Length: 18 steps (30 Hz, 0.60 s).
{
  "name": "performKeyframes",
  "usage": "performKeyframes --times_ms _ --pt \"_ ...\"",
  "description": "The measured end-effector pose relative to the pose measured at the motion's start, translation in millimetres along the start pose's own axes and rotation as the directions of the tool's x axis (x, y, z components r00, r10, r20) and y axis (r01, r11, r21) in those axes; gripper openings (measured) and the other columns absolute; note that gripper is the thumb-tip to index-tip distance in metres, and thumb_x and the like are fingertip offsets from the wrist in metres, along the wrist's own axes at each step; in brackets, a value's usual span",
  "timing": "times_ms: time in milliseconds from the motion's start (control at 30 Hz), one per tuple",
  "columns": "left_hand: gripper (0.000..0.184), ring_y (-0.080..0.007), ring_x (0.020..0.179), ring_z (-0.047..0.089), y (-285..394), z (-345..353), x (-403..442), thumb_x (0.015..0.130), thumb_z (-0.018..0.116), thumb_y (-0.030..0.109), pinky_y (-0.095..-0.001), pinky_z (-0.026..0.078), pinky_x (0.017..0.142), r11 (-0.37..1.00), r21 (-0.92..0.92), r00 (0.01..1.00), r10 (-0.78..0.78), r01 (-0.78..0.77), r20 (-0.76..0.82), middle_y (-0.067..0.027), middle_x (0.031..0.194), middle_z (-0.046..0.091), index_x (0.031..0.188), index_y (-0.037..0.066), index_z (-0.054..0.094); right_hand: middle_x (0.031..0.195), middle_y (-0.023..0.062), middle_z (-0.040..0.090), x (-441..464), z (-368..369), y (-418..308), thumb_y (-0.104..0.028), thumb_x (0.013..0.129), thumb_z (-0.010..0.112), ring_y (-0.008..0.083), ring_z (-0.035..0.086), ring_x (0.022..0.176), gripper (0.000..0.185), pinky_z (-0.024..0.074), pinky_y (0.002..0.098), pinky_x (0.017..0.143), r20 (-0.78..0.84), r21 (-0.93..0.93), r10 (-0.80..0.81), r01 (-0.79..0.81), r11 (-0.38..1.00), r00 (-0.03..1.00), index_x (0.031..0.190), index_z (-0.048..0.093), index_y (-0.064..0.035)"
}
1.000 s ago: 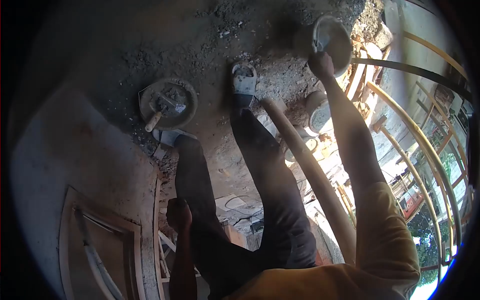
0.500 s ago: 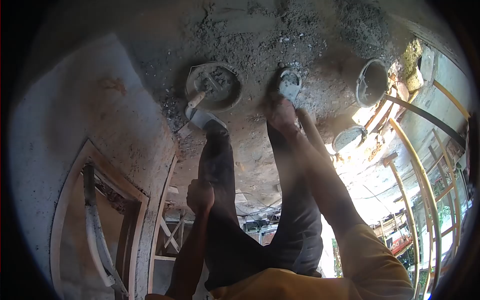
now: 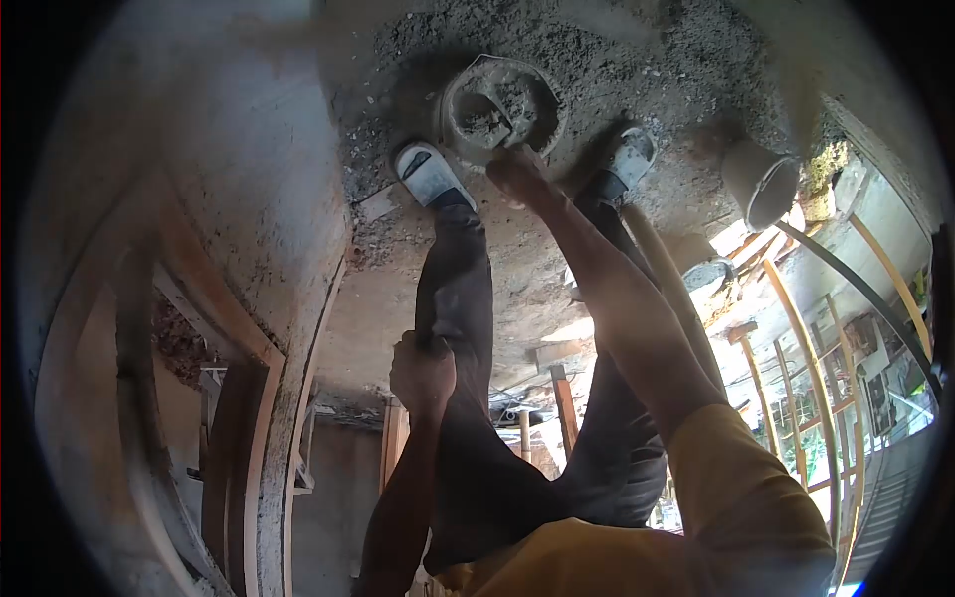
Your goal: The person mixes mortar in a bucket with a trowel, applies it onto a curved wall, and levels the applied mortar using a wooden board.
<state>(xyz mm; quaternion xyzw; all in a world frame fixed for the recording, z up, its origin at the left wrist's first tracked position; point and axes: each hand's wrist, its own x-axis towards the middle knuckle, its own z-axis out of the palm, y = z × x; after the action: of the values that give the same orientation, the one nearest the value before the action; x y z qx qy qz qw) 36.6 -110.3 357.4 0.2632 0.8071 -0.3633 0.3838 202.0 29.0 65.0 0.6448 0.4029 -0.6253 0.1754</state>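
A round basin (image 3: 552, 119) of grey mortar sits on the rough ground. Inside it rests a trowel (image 3: 497, 111), its metal part showing above the mortar. My right hand (image 3: 519, 175) is closed at the basin's near rim, around the trowel's handle, which the fingers hide. Beside my left knee, my left hand (image 3: 423, 374) is closed in a fist against the dark trouser leg; what it holds, if anything, is hidden. My sandalled feet stand on either side below the basin.
A bucket (image 3: 771, 191) stands at the right, with another container (image 3: 706, 273) below it. A thick pole (image 3: 671, 274) runs beside my right leg. Bent wooden poles (image 3: 811, 368) rise at the far right. A wall (image 3: 249, 179) and a wooden door frame (image 3: 279, 438) are at the left.
My right hand has let go of the bucket, moved left past my right foot and closed on the trowel handle. My left foot has shifted. The view has turned; my left hand stays closed.
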Motion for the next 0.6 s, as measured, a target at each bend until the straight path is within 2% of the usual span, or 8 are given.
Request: performKeyframes --times_ms 133,167,233,300,400,467,533,600 --pt "0.033 -0.0457 0.095 0.073 -13.0 -5.6 -2.3 0.093 0.059 0.031 -0.0571 0.057 0.085 0.998 -0.052 0.998 0.041 -0.043 -0.039 -0.0256 0.100 0.073 0.106 0.002 0.069 0.119 0.0207 0.074 -87.6 -78.5 12.3 -0.029 0.094 0.058 0.0374 0.070 0.116 0.028 0.0580 0.0488 0.093 -0.280 -0.332 -0.041 -0.057 0.942 0.959 0.103 0.077 -0.0102" --pt "0.033 -0.0457 0.095 0.073 -19.0 -4.0 -2.9 0.093 0.059 0.031 -0.0571 0.057 0.085 0.997 -0.057 0.997 0.046 -0.049 -0.053 -0.0255 0.100 0.073 0.106 0.003 0.069 0.114 0.0206 0.074 -66.2 -79.3 43.2 -0.030 0.095 0.058 0.0380 0.071 0.112 0.029 0.0582 0.0490 0.092 -0.163 -0.564 -0.224 0.096 0.820 0.961 0.103 0.076 -0.0104" --pt "0.032 -0.0455 0.096 0.073 -24.6 0.8 1.6 0.093 0.058 0.030 -0.0570 0.057 0.086 0.995 -0.067 0.994 0.063 -0.069 -0.088 -0.0253 0.100 0.073 0.106 0.003 0.069 0.106 0.0204 0.075 -4.7 -74.8 99.7 -0.032 0.096 0.056 0.0392 0.073 0.105 0.030 0.0585 0.0495 0.090 0.174 -0.852 -0.461 0.368 0.373 0.870 0.104 0.075 -0.0107" --pt "0.034 -0.0456 0.098 0.073 -23.4 -8.9 9.1 0.093 0.060 0.032 -0.0550 0.057 0.088 0.991 -0.102 0.997 0.082 -0.083 -0.005 -0.0251 0.103 0.073 0.109 0.003 0.069 0.101 0.0197 0.076 -8.1 -89.0 61.2 -0.033 0.095 0.057 0.0390 0.074 0.099 0.029 0.0588 0.0503 0.087 0.208 -0.689 -0.308 0.363 0.627 0.928 0.101 0.075 -0.0102" --pt "0.038 -0.0464 0.101 0.072 -43.6 10.2 60.1 0.094 0.064 0.036 -0.0520 0.057 0.092 0.929 -0.334 0.984 0.176 -0.162 0.012 -0.0253 0.108 0.074 0.113 0.004 0.069 0.093 0.0153 0.075 -2.9 -63.3 39.0 -0.033 0.093 0.062 0.0354 0.074 0.089 0.028 0.0595 0.0486 0.079 -0.140 -0.671 -0.524 0.308 0.674 0.840 0.097 0.071 -0.0073" --pt "0.046 -0.0452 0.106 0.071 -37.3 26.7 110.6 0.095 0.068 0.041 -0.0496 0.055 0.096 0.816 -0.524 0.965 0.258 -0.243 -0.044 -0.0256 0.113 0.074 0.121 0.002 0.067 0.083 0.0153 0.072 -46.9 -79.9 -13.9 -0.030 0.096 0.062 0.0352 0.072 0.075 0.028 0.0605 0.0484 0.072 -0.392 -0.594 -0.418 0.121 0.795 0.820 0.099 0.068 -0.0030" --pt "0.059 -0.0415 0.115 0.069 12.5 29.9 181.4 0.097 0.070 0.045 -0.0474 0.053 0.099 0.679 -0.611 0.911 0.353 -0.408 -0.215 -0.0249 0.119 0.073 0.133 -0.001 0.061 0.080 0.0126 0.070 6.8 -68.3 11.9 -0.039 0.096 0.063 0.0319 0.070 0.072 0.033 0.0602 0.0478 0.071 -0.377 -0.558 -0.368 0.109 0.823 0.850 0.107 0.067 -0.0071" --pt "0.071 -0.0378 0.123 0.066 73.0 30.9 248.2 0.098 0.070 0.047 -0.0454 0.051 0.102 0.551 -0.647 0.846 0.408 -0.527 -0.342 -0.0234 0.124 0.072 0.143 -0.005 0.053 0.077 0.0093 0.067 44.7 -51.0 41.8 -0.046 0.097 0.064 0.0272 0.066 0.067 0.039 0.0590 0.0466 0.067 -0.304 -0.340 -0.166 0.056 0.939 0.938 0.112 0.066 -0.0101"
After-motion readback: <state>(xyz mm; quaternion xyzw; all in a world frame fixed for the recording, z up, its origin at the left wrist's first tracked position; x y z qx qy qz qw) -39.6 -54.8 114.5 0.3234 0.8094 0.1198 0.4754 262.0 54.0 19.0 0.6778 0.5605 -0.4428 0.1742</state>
